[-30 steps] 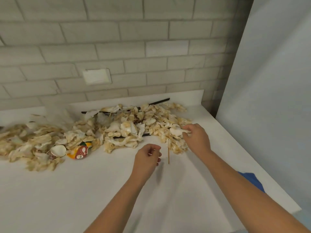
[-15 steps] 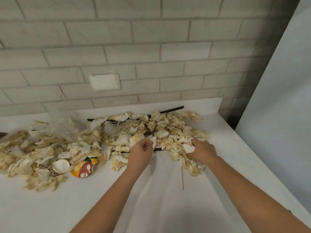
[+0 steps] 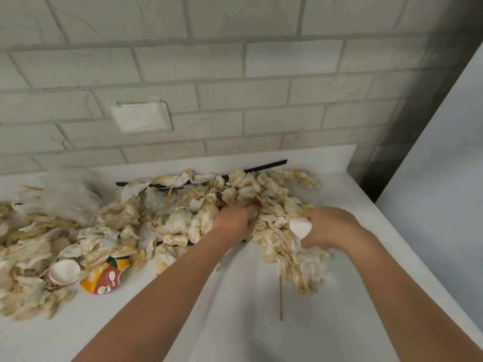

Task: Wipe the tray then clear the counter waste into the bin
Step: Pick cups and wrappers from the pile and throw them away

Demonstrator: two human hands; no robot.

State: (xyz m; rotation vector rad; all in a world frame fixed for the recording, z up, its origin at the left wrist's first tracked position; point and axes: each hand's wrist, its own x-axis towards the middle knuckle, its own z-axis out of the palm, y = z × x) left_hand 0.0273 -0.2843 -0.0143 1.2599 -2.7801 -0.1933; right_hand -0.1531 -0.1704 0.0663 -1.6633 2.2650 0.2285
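Note:
A wide heap of stained, crumpled paper napkins [image 3: 167, 220] covers the back of the white counter [image 3: 235, 322]. Under it lies a flat black tray [image 3: 264, 167], of which only thin edges show. My left hand [image 3: 234, 218] is dug into the middle of the heap, fingers curled into the napkins. My right hand [image 3: 326, 227] sits at the heap's right side and grips a white wad of napkin [image 3: 300, 227]. A thin wooden skewer [image 3: 281, 296] lies on the counter below my right hand.
A crushed orange and red paper cup [image 3: 104, 276] and a white-rimmed cup [image 3: 64, 271] lie at the heap's left front. A tiled wall with a white cover plate [image 3: 141, 117] stands behind. A pale panel [image 3: 444, 178] bounds the counter on the right.
Both hands moved forward from the heap's front edge into the napkins. The left hand now reaches deep into the middle; the right hand has closed round a white wad.

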